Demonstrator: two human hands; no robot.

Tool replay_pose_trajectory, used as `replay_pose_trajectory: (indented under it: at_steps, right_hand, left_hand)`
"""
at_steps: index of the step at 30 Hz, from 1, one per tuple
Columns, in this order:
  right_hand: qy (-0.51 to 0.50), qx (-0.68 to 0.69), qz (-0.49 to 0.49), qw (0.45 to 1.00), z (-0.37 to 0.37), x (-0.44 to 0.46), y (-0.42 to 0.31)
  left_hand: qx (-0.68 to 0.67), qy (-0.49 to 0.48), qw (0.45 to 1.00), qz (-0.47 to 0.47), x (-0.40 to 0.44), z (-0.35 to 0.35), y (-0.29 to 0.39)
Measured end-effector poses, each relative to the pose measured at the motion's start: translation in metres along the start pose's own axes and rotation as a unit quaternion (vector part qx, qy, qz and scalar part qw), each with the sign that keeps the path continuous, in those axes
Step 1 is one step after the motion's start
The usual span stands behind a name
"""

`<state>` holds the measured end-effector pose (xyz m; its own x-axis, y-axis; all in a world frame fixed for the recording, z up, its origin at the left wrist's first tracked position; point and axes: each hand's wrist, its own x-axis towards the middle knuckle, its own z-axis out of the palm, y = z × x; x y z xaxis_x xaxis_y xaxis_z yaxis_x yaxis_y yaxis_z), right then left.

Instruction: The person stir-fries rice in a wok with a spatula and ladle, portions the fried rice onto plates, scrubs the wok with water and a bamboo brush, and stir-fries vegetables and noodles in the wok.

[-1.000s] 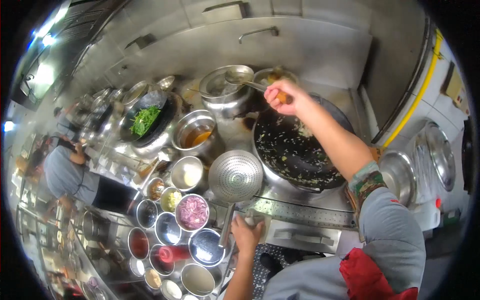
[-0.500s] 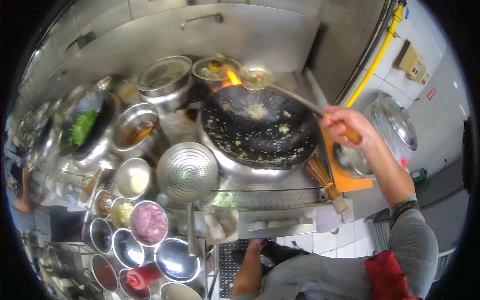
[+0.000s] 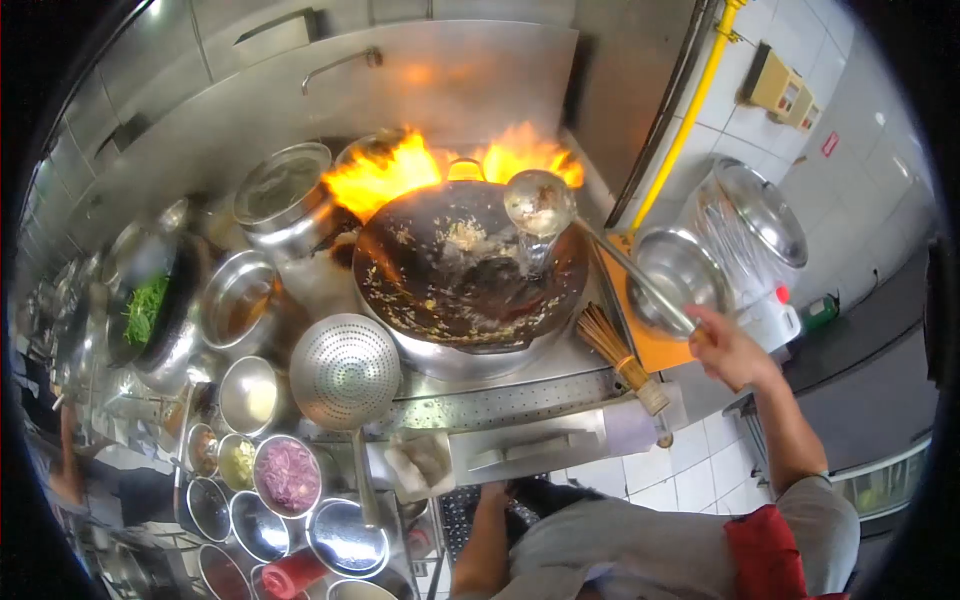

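Observation:
My right hand (image 3: 730,350) is closed around the handle of a long ladle (image 3: 540,203). The ladle's bowl is tilted over the right side of a large black wok (image 3: 400,240), and a clear liquid streams from it into the wok. Small pale chopped bits (image 3: 465,236) lie in the wok and cling to its walls. Tall flames (image 3: 390,177) rise behind the wok's far rim. My left hand (image 3: 494,489) is low by the front of the counter, with its fingers hidden from view.
A perforated skimmer (image 3: 345,370) rests left of the wok. A bamboo brush (image 3: 622,360) lies to its right, near a steel bowl (image 3: 680,275). At the left stand a pot of brown liquid (image 3: 240,300), a bowl of sliced onions (image 3: 288,476) and several steel containers.
The flames have grown much larger. My right hand has come lower and nearer, and the ladle has moved from the far rim to over the wok, where liquid now pours. The view has shifted.

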<state>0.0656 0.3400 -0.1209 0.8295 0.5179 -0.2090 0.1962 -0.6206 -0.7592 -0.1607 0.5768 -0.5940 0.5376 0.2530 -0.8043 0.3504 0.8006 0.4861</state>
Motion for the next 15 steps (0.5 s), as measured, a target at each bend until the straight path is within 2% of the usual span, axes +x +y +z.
replay_pose_trajectory:
  at_steps: [2, 3, 5, 6, 8, 10, 11, 12, 14, 15]
  right_hand:
    - [0.04, -0.173, -0.145, 0.973, 0.007, 0.014, 0.046]
    - [0.076, -0.198, -0.154, 0.965, 0.017, 0.018, 0.044]
    - [0.017, 0.001, -0.093, 0.996, 0.032, 0.033, 0.023]
    - [-0.018, 0.1, -0.06, 0.993, 0.038, 0.043, 0.013]
    - [-0.087, 0.248, -0.082, 0.961, 0.053, 0.075, -0.01]
    - [-0.148, 0.352, -0.122, 0.916, 0.075, 0.111, -0.059]
    - [-0.186, 0.354, -0.109, 0.91, 0.081, 0.125, -0.089]
    - [-0.224, 0.353, -0.097, 0.903, 0.085, 0.141, -0.12]
    - [-0.249, 0.32, -0.131, 0.904, 0.112, 0.204, -0.163]
    - [-0.246, 0.253, -0.165, 0.921, 0.13, 0.236, -0.187]
  left_hand:
    - [0.138, -0.013, 0.99, 0.032, -0.03, -0.013, 0.007]
    - [0.198, -0.026, 0.978, 0.056, -0.043, -0.023, 0.009]
    - [0.313, -0.048, 0.944, 0.098, -0.068, -0.054, 0.007]
    - [0.369, -0.057, 0.921, 0.115, -0.084, -0.068, 0.006]
    - [0.41, -0.035, 0.903, 0.122, -0.131, -0.072, 0.02]
    - [0.377, 0.028, 0.919, 0.111, -0.185, -0.056, 0.044]
    - [0.367, 0.051, 0.92, 0.126, -0.187, -0.061, 0.04]
    - [0.355, 0.074, 0.921, 0.14, -0.187, -0.07, 0.028]
    - [0.334, 0.12, 0.919, 0.172, -0.185, -0.084, 0.014]
    - [0.306, 0.126, 0.931, 0.152, -0.24, -0.042, 0.057]
